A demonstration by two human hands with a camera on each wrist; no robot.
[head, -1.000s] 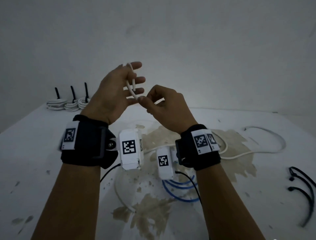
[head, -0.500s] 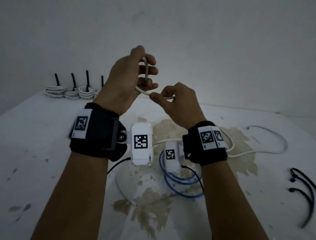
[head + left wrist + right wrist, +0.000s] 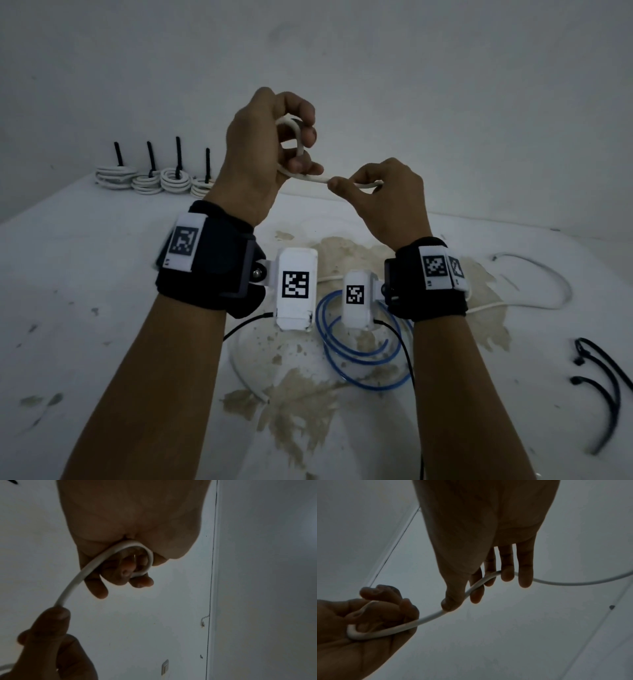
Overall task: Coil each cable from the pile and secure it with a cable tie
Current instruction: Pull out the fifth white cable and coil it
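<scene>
Step in hand: winding the first loop of a fresh white cable (image 3: 310,178); tying not yet due.

Far left, four finished coils (image 3: 156,178) stand on the table (image 3: 85,257), black ties upright.

Left hand (image 3: 263,147) is raised above the table, fingers curled round a small loop of the cable, loop plane roughly upright.

From there the cable runs near-horizontal, left to right, to the right hand (image 3: 380,195), thumb and forefinger pinching it; its tail goes on right, then drops out of view.

Below the wrists: blue cable (image 3: 359,356), loosely looped.

Far right: spare cable ties (image 3: 603,387).

Next move, my read: right hand feeds slack and lays another turn over the left fingers, same loop size, keeping tension so the loop doesn't spring open.
</scene>
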